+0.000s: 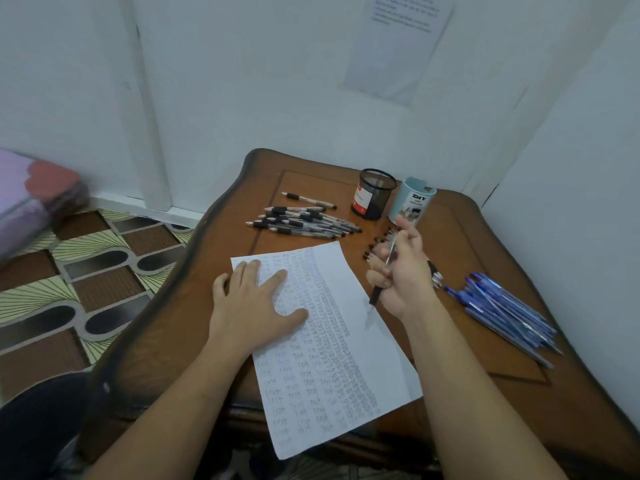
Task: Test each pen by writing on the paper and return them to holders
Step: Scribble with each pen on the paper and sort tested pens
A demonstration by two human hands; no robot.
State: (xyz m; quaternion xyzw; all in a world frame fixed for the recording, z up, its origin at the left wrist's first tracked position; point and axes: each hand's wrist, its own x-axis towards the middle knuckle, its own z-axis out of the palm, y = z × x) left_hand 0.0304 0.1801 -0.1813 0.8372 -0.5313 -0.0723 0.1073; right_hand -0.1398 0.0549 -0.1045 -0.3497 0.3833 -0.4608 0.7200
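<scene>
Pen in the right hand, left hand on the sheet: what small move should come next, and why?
Probably lower the pen tip onto the blank right strip of the paper and write a test mark: the right hand grips it tip-down just at that margin, and the left hand presses the sheet flat.

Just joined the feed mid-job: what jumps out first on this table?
The paper, crowded with columns of handwritten words, fills the near table, with the left hand flat on it and the right hand gripping a black pen at its right edge. Loose black pens lie beyond it and blue pens to the right.
</scene>
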